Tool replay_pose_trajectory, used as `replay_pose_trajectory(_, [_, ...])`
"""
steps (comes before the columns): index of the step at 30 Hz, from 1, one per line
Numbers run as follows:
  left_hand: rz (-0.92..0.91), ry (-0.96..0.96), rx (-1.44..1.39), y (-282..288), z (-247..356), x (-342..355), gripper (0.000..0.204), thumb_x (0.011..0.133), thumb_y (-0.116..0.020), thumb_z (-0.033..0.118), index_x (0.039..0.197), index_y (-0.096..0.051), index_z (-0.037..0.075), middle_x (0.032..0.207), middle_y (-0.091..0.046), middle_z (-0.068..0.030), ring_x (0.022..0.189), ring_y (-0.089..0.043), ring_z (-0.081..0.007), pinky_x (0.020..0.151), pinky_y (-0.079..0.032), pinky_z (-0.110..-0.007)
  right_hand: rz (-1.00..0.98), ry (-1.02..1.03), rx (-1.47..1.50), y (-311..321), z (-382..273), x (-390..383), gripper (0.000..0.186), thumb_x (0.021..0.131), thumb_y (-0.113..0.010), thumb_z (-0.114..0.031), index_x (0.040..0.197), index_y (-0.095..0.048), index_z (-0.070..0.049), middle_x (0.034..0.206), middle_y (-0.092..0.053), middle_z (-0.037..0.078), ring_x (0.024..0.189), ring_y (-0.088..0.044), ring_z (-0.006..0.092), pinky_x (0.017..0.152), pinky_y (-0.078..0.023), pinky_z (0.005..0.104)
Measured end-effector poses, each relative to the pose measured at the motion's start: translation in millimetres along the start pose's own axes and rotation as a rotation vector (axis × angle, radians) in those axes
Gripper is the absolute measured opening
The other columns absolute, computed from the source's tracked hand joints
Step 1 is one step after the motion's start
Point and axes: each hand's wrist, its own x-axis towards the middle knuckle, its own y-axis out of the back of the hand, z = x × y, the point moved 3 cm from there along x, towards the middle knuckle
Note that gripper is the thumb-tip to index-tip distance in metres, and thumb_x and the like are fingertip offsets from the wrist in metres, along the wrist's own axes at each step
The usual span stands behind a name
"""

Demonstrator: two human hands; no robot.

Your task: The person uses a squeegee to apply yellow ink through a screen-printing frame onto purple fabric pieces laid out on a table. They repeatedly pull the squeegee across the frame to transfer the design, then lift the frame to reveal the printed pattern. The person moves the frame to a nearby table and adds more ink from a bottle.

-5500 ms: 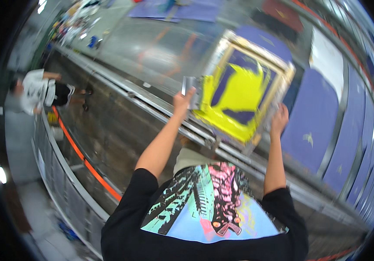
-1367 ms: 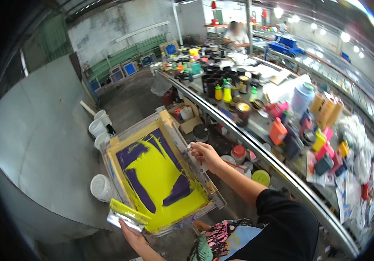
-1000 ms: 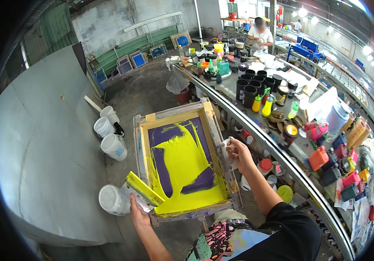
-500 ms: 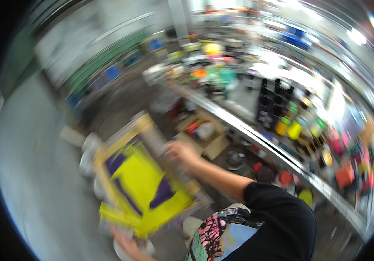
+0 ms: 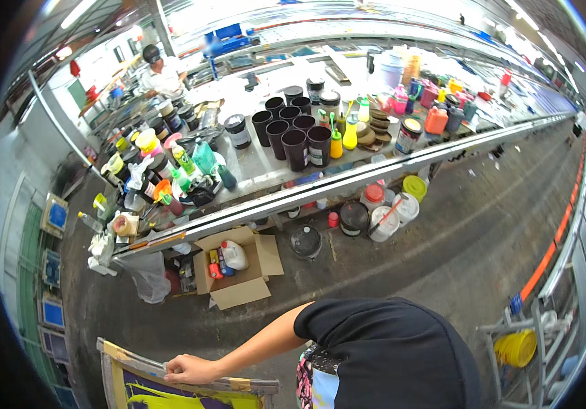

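At the lower edge, my right hand [image 5: 190, 369] is closed over the upper rim of a screen-printing frame [image 5: 238, 384]. The frame has a pale, taped border, and its dark purple mesh is smeared with bright yellow-green ink [image 5: 163, 399]. Only its upper part shows; the rest runs out of the picture. My right arm reaches leftward to it from a black sleeve. My left hand is out of view.
An open cardboard box [image 5: 265, 255] with bottles stands on the floor ahead, under a long table [image 5: 252, 204]. Black cups [image 5: 295, 148] and ink bottles crowd the table. White buckets [image 5: 383, 223] stand beneath. A person [image 5: 163, 75] is at the far left.
The view has swung rightward and up. The frame has shifted down, mostly out of the picture, with my right hand still on its edge. My left hand has left view.
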Motion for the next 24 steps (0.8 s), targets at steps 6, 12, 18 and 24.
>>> replay_pose_trajectory(6, [-0.049, -0.059, 0.021, 32.3, 10.8, 138.3, 0.062, 0.106, -0.047, 0.032, 0.160, -0.032, 0.005, 0.150, -0.048, -0.0172, 0.133, -0.051, -0.0291, 0.113, -0.041, -0.043, 0.256, 0.091, 0.054, 18.5, 35.4, 116.3, 0.039, 0.100, -0.064, -0.037, 0.087, -0.066, 0.000, 0.074, -0.068, 0.005, 0.072, -0.058, 0.0108, 0.068, -0.048, 0.0359])
replay_pose_trajectory(12, [0.121, -0.140, 0.056, 149.1, 19.2, 254.1, 0.062, 0.107, -0.046, 0.029, 0.162, -0.029, 0.006, 0.148, -0.048, -0.0174, 0.131, -0.052, -0.0286, 0.112, -0.041, -0.043, 0.319, 0.138, 0.127, 6.3, 109.6, 259.0, 0.037, 0.102, -0.064, -0.037, 0.095, -0.072, -0.002, 0.081, -0.069, 0.000, 0.083, -0.057, 0.0055, 0.077, -0.050, 0.0292])
replay_pose_trajectory(18, [0.304, -0.235, 0.050, 322.6, 49.3, 317.8, 0.062, 0.108, -0.044, 0.026, 0.164, -0.026, 0.006, 0.146, -0.049, -0.0176, 0.130, -0.052, -0.0281, 0.110, -0.042, -0.042, 0.281, -0.018, 0.189, -60.8, 164.7, 393.6, 0.039, 0.102, -0.062, -0.037, 0.084, -0.071, -0.003, 0.073, -0.064, -0.002, 0.071, -0.053, 0.0073, 0.067, -0.045, 0.0307])
replay_pose_trajectory(24, [0.513, -0.099, 0.734, 401.6, 49.6, 388.4, 0.078, 0.102, -0.061, 0.038, 0.163, -0.026, 0.006, 0.161, -0.034, -0.0230, 0.144, -0.042, -0.0350, 0.120, -0.034, -0.046, 0.004, -0.192, 0.176, -150.4, 230.1, 513.0, 0.040, 0.103, -0.062, -0.041, 0.089, -0.071, -0.005, 0.074, -0.062, -0.004, 0.068, -0.047, 0.0054, 0.062, -0.039, 0.0292])
